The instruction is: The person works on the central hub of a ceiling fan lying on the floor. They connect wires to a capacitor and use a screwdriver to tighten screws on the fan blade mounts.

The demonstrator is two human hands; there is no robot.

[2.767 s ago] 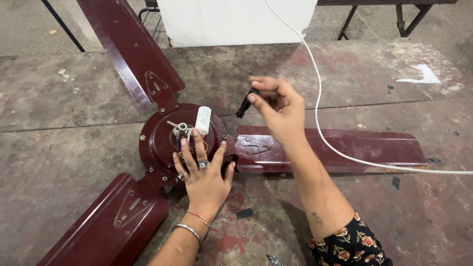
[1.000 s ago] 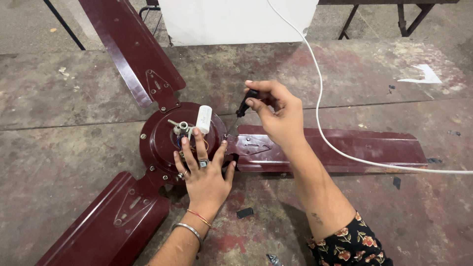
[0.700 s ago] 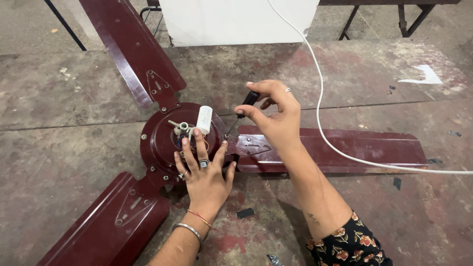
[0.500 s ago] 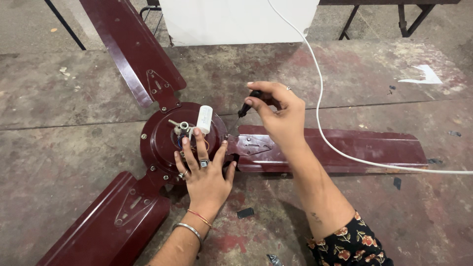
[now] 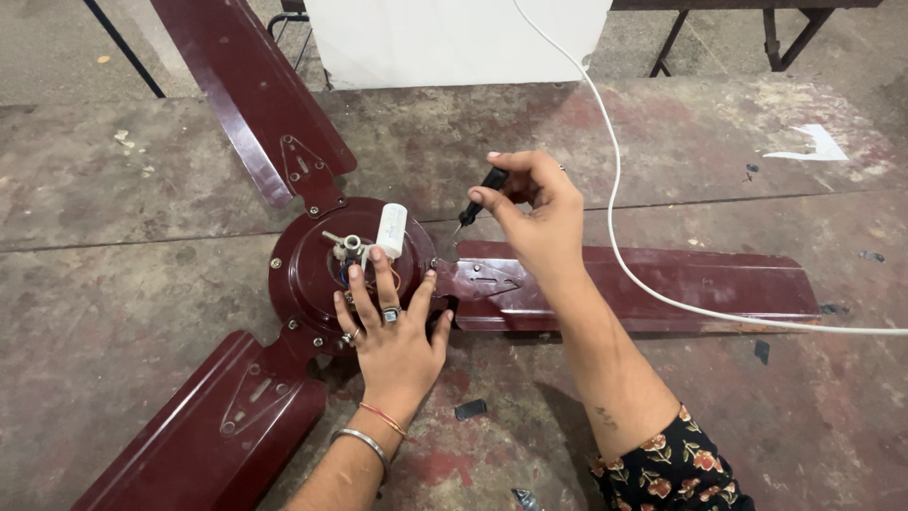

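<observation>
A worn, stained concrete floor point(image 5: 142, 189) fills my view, and on it lies a maroon ceiling fan point(image 5: 312, 265) with three blades spread outward: one blade point(image 5: 246, 95) runs up toward the top left, one point(image 5: 199, 426) down to the bottom left, one point(image 5: 653, 289) out to the right. Behind the fan stands a white box-shaped object point(image 5: 454, 38), and a white cable point(image 5: 624, 255) curves down from the top across the right blade and off the right edge.

At the centre sits the round motor housing point(image 5: 303, 274), its shaft stub and wiring exposed, with a small white capacitor point(image 5: 391, 230) standing beside the shaft.

My left hand point(image 5: 392, 326) lies flat on the housing, fingers spread, rings on two of them and bangles at the wrist; it grasps nothing. My right hand point(image 5: 534, 213) hovers above the root of the right blade, thumb and fingers pinched on a small black-handled screwdriver point(image 5: 480, 194), whose thin tip points down and left toward the blade bracket point(image 5: 482, 282), just above it.

A small dark scrap point(image 5: 470, 410) lies on the floor near my left wrist, and a torn white scrap point(image 5: 804, 147) lies at the far right.
</observation>
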